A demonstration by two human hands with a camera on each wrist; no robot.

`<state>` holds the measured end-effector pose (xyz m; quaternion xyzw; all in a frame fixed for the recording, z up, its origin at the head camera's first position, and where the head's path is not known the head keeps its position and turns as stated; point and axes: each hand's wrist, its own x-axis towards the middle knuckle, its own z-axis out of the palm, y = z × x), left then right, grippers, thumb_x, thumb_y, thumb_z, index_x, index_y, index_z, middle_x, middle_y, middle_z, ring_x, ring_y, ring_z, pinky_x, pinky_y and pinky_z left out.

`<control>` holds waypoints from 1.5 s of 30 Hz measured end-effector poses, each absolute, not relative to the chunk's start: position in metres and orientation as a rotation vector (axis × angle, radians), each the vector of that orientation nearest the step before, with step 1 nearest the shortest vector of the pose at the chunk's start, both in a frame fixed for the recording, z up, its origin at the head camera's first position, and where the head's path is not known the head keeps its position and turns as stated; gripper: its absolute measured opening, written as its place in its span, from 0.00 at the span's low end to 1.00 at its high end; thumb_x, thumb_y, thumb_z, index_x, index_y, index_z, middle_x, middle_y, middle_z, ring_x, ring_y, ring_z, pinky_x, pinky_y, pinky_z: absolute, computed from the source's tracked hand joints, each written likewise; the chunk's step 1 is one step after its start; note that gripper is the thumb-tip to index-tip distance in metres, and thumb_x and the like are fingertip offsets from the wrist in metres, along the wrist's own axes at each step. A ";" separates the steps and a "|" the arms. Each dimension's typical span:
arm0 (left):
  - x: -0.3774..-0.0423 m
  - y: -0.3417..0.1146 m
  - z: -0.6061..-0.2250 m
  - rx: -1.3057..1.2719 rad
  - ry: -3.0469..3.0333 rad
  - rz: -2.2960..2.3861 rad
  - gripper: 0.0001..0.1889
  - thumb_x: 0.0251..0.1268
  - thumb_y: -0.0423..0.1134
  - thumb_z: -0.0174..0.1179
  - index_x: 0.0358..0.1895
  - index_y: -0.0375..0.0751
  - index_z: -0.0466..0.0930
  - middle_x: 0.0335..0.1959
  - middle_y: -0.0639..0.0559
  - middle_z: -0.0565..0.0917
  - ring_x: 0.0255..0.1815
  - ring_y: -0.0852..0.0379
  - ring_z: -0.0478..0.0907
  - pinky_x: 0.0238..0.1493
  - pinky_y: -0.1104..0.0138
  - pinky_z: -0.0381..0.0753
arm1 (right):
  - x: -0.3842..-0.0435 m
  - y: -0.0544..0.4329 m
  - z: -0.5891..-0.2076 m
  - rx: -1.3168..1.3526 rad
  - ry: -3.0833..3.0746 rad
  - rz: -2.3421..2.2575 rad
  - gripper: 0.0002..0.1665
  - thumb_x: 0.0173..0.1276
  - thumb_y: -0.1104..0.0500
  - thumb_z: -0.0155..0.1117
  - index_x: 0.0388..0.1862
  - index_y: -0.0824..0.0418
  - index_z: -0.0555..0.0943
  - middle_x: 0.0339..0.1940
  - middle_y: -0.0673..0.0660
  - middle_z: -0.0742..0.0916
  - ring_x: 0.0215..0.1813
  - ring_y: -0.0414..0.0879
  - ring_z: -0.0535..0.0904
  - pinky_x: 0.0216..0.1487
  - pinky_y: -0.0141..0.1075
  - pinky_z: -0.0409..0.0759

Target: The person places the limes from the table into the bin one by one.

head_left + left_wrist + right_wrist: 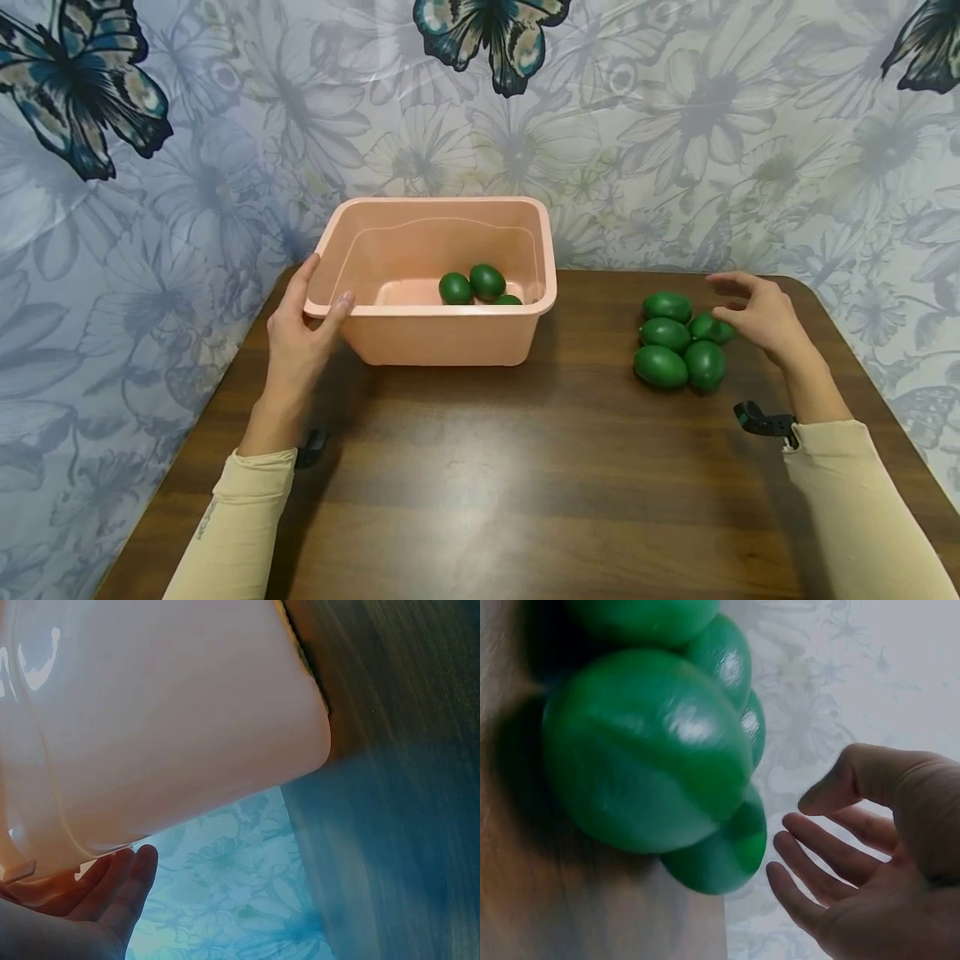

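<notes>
A peach plastic bin (442, 337) stands at the back of the table, with three smooth green egg-shaped objects (487, 283) visible inside. My left hand (296, 333) grips its left front corner, thumb over the front rim and fingers along the left side. In the left wrist view the fingers (139, 881) lie against the bin's outer wall (187, 712). To the right, several more green egg-shaped objects (664, 335) lie clustered together. Just right of them hovers my right hand (765, 317), fingers loosely bent and holding nothing. The right wrist view shows a gap between that hand (885, 855) and the nearest green object (649, 750).
The brown wooden table (487, 467) reaches back to a wall (660, 192) with flower-patterned paper and butterfly decorations (491, 37). Dark wrist mounts (765, 419) sit at both sleeve cuffs.
</notes>
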<state>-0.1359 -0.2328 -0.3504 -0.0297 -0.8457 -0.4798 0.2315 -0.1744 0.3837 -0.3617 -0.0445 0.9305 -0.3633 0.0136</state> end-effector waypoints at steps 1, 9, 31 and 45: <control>-0.135 -0.233 -0.351 -0.078 -2.327 -1.312 0.39 0.70 0.48 0.70 0.82 0.62 0.65 0.79 0.55 0.71 0.73 0.44 0.75 0.67 0.47 0.76 | -0.175 0.385 -0.363 -0.138 2.876 -1.114 0.33 0.77 0.66 0.62 0.79 0.67 0.68 0.76 0.75 0.73 0.71 0.77 0.72 0.53 0.33 0.84; -0.131 -0.235 -0.354 -0.064 -2.334 -1.304 0.38 0.70 0.49 0.70 0.81 0.63 0.66 0.78 0.54 0.72 0.72 0.46 0.76 0.66 0.63 0.76 | -0.174 0.388 -0.369 -0.193 2.753 -1.037 0.35 0.77 0.68 0.62 0.80 0.68 0.66 0.78 0.78 0.68 0.75 0.80 0.65 0.65 0.67 0.74; -0.138 -0.229 -0.354 -0.124 -2.318 -1.346 0.39 0.70 0.47 0.70 0.82 0.59 0.65 0.80 0.52 0.70 0.75 0.44 0.73 0.70 0.44 0.74 | -0.165 0.409 -0.373 -0.205 2.673 -0.918 0.37 0.72 0.66 0.69 0.76 0.71 0.68 0.72 0.80 0.73 0.72 0.77 0.67 0.65 0.68 0.69; -0.135 -0.231 -0.352 -0.072 -2.325 -1.323 0.38 0.72 0.45 0.68 0.83 0.55 0.64 0.80 0.52 0.71 0.74 0.46 0.74 0.65 0.68 0.74 | -0.168 0.414 -0.370 -0.144 2.789 -0.866 0.37 0.70 0.56 0.75 0.72 0.67 0.73 0.68 0.77 0.77 0.67 0.73 0.74 0.57 0.62 0.77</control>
